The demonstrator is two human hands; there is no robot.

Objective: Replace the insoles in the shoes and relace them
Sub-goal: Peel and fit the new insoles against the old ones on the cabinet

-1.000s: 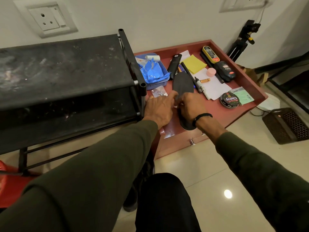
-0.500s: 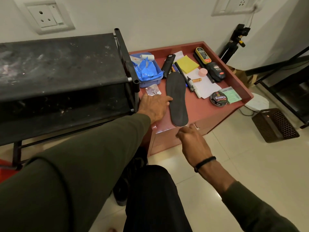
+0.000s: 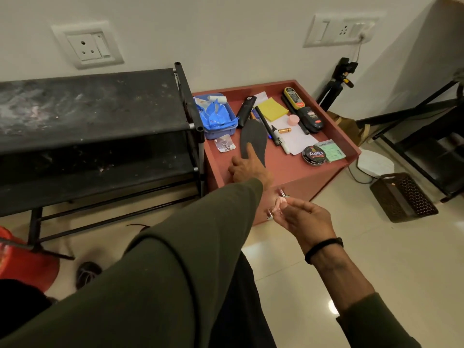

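Since half a second ago the right hand (image 3: pixel 305 219) has drawn back off the cabinet top and now hangs at centre right of the frame, in front of the cabinet's face near the drawer pull, while the left hand (image 3: pixel 247 168) has shifted from beside the insole to lie on top of it.

At the left of the frame stands a black shoe rack (image 3: pixel 95 116), dusty on top. Below it, at lower left, a dark shoe (image 3: pixel 86 273) sits on the floor, only partly in view. Just right of the rack is the red cabinet (image 3: pixel 324 172), its lipped top crowded with a blue tray (image 3: pixel 227 129), a yellow notepad (image 3: pixel 272 109), markers and a polish tin (image 3: pixel 313 154).

The insole (image 3: pixel 253 136) lies flat near the top's left side, toe pointing toward the wall. The left hand rests on its heel end, forefinger stretched out along it, pressing rather than clasping; the heel itself is hidden under the hand. The right hand is palm up, fingers loosely curled, and I cannot tell whether it pinches anything.

That insole looks thin, light and floppy, so it should bend if lifted by one end. I would take it at the heel edge with thumb beneath and fingers above, or by both long sides at the waist, and feed the toe into the shoe first.
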